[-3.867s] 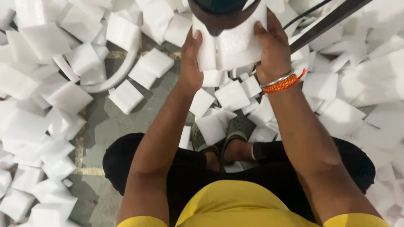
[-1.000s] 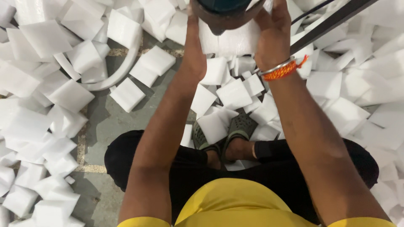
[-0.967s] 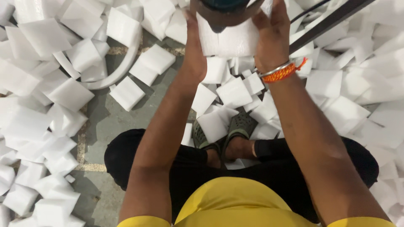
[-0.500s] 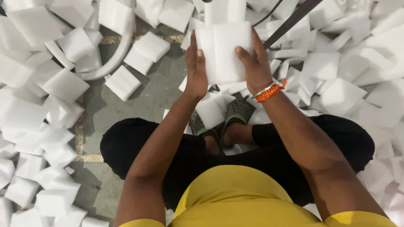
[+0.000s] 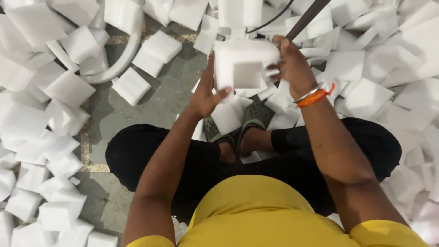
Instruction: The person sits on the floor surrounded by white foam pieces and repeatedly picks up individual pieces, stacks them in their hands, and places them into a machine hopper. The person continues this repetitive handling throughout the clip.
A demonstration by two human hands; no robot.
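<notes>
A person in a yellow shirt (image 5: 256, 215) and black trousers (image 5: 151, 151) is sitting on the grey concrete floor (image 5: 155, 100), feet in dark green perforated clogs (image 5: 258, 114) drawn in close. Both forearms are reaching forward and up. The left hand (image 5: 206, 91) is pressing flat, fingers extended, against the side of a white rectangular foam block with a square recess (image 5: 244, 68), steadying it. The right hand (image 5: 292, 68), wearing an orange thread bracelet (image 5: 315, 96), is curling round the block's opposite edge, gripping it above the feet. Beyond, loose white foam pieces (image 5: 68, 87) are lying scattered across the floor.
</notes>
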